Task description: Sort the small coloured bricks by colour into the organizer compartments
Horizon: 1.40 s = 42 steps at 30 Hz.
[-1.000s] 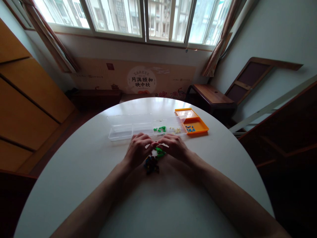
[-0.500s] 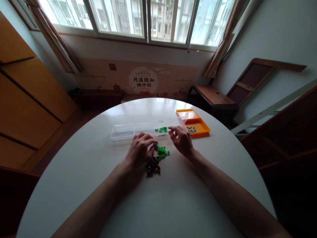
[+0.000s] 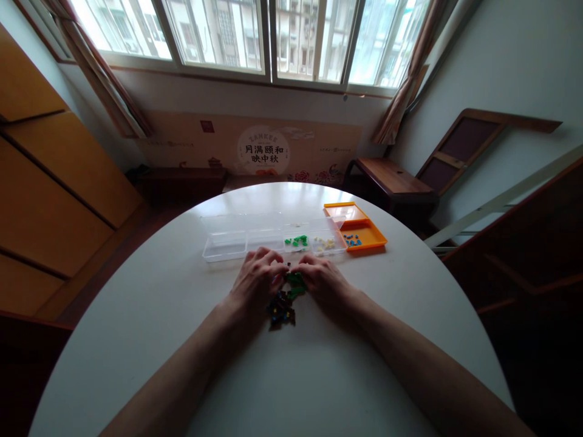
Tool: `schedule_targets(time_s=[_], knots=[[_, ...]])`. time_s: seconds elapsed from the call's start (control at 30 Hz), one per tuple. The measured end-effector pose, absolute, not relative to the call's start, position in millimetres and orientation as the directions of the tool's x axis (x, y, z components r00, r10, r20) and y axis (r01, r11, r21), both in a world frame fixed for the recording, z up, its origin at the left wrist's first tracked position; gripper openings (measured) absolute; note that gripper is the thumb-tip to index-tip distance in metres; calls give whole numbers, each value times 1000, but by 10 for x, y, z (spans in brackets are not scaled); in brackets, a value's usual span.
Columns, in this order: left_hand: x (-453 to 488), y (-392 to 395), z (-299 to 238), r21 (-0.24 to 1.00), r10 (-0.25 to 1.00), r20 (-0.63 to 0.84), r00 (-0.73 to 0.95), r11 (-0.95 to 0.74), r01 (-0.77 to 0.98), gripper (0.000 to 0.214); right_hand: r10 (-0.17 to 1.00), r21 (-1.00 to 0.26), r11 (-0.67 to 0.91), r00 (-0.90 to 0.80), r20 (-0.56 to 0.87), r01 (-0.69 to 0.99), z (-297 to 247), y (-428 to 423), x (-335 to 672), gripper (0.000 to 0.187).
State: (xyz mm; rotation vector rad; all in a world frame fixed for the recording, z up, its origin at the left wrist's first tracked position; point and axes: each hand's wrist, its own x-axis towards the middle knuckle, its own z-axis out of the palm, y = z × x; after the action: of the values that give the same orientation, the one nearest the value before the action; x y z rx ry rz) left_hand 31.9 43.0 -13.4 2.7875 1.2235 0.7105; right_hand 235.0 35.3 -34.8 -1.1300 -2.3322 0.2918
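Observation:
My left hand (image 3: 259, 276) is closed, thumb and fingers pinched at a small dark building brick (image 3: 288, 264). Close against it is my right hand (image 3: 321, 276), its fingers also pressed together at the same spot; what lies in its pinch is hidden. Just below the fingertips lies a heap of green building bricks (image 3: 297, 284), partly covered by the hands. Nearer to me is a pile of dark brown bricks (image 3: 281, 311) with a few blue and yellow bits.
Beyond the hands lies a clear plastic compartment box (image 3: 225, 244) with its lid raised. It holds green bricks (image 3: 298, 241) and cream bricks (image 3: 325, 244) in separate compartments. An orange tray (image 3: 376, 235) at its right holds small blue bricks (image 3: 352, 240). All stand on a round white table (image 3: 355, 370).
My right hand has moved left and towards me, from over the box to beside my left hand, uncovering the cream bricks. Its fingers have closed. The left hand has barely moved.

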Motion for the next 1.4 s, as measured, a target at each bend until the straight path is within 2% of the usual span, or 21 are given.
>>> schedule_targets(time_s=[0.3, 0.53, 0.7, 0.93, 1.07, 1.17, 1.27, 1.4], knots=[[326, 432, -146, 187, 683, 423, 596, -709, 680, 12, 735, -378, 678, -564, 378, 630, -394, 374, 2362, 32], [311, 396, -130, 190, 628, 408, 662, -768, 612, 20, 750, -412, 659, -512, 418, 629, -387, 373, 2378, 22], [285, 404, -117, 184, 655, 409, 635, -741, 646, 19, 738, -407, 673, -533, 413, 617, -367, 358, 2367, 32], [269, 407, -83, 152, 677, 427, 599, -707, 691, 13, 729, -421, 684, -570, 378, 596, -321, 339, 2341, 29], [289, 391, -70, 149, 691, 428, 583, -690, 709, 11, 749, -390, 663, -552, 367, 639, -331, 350, 2339, 39], [304, 390, -65, 150, 691, 441, 572, -685, 712, 11, 732, -367, 681, -575, 365, 634, -348, 360, 2337, 39], [315, 390, -62, 153, 683, 445, 579, -695, 702, 11, 734, -404, 679, -561, 384, 613, -360, 365, 2348, 33], [321, 379, -54, 178, 670, 430, 605, -720, 671, 11, 757, -517, 652, -518, 398, 555, -361, 376, 2381, 29]])
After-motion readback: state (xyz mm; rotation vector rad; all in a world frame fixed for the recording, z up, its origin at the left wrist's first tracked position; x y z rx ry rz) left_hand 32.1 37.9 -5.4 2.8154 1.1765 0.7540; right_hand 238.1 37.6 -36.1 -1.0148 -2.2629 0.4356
